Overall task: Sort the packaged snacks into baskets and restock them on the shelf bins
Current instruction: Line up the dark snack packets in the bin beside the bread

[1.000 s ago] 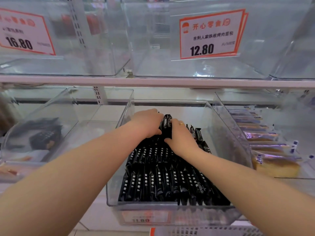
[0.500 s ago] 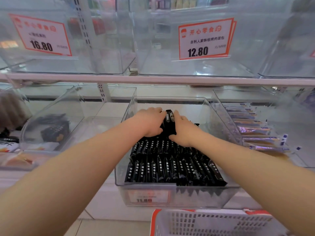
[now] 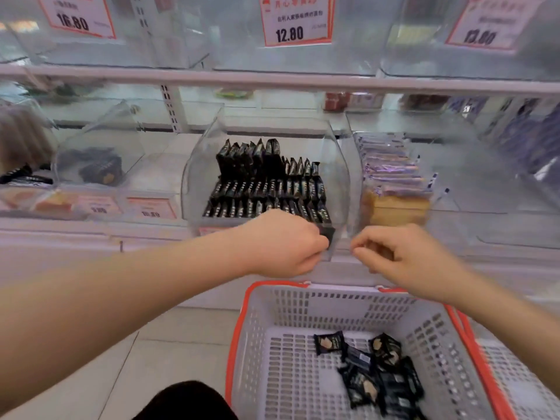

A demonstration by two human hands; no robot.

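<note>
Rows of black snack packets (image 3: 266,189) fill the clear middle shelf bin (image 3: 194,177). My left hand (image 3: 285,244) hovers at the bin's front wall with its fingers curled into a fist, and nothing shows in it. To its right, my right hand (image 3: 394,256) hangs in the air with loosely curled fingers, holding nothing. Below both hands stands a white basket with an orange rim (image 3: 303,310). Several black packets (image 3: 378,374) lie at its bottom right.
A bin of cake slices in purple wrappers (image 3: 394,189) sits to the right. On the left, another clear bin (image 3: 100,165) holds a few dark packets. Price tags hang on the upper shelf bins (image 3: 298,22). Pale floor tiles (image 3: 169,359) lie left of the basket.
Both hands have pulled back out of the middle bin, where they pressed the black packets, to its front edge. The view has tilted down and the basket now shows.
</note>
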